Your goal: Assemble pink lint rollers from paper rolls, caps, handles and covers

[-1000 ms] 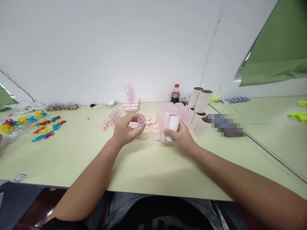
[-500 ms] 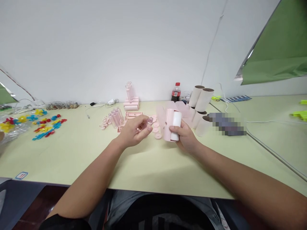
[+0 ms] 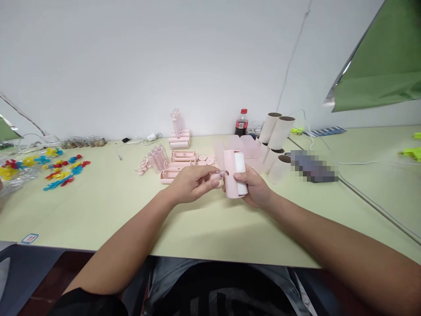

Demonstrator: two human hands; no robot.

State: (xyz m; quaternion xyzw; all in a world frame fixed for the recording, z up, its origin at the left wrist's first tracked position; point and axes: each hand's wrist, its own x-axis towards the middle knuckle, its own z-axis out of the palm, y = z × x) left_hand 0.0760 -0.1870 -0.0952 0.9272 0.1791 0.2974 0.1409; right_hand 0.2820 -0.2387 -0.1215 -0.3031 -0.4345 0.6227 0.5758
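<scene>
My right hand (image 3: 255,186) is closed around a pink lint roller holder (image 3: 231,175) with a white roll (image 3: 241,169) in it. In a pinch, my left hand (image 3: 194,183) has a small clear pinkish plastic piece (image 3: 219,174), its end at the hole in the holder's left side. Whether the piece has entered the hole I cannot tell. Beyond the left hand lie pink holder shells (image 3: 184,156) and round pink caps (image 3: 210,160). Several pink tubular handles (image 3: 157,158) stand left of them, beside a pile of small pink parts (image 3: 142,166).
An assembled pink roller (image 3: 179,141) stands near the wall. White paper rolls (image 3: 281,134), translucent pink covers (image 3: 250,147), and a cola bottle (image 3: 241,123) are at the back right. A blurred dark object (image 3: 312,166) lies farther right; colourful plastic pieces (image 3: 67,173) lie left.
My left hand has moved right, bringing the small clear piece up to the pink holder. The holder has shifted slightly left and turned a little in my right hand.
</scene>
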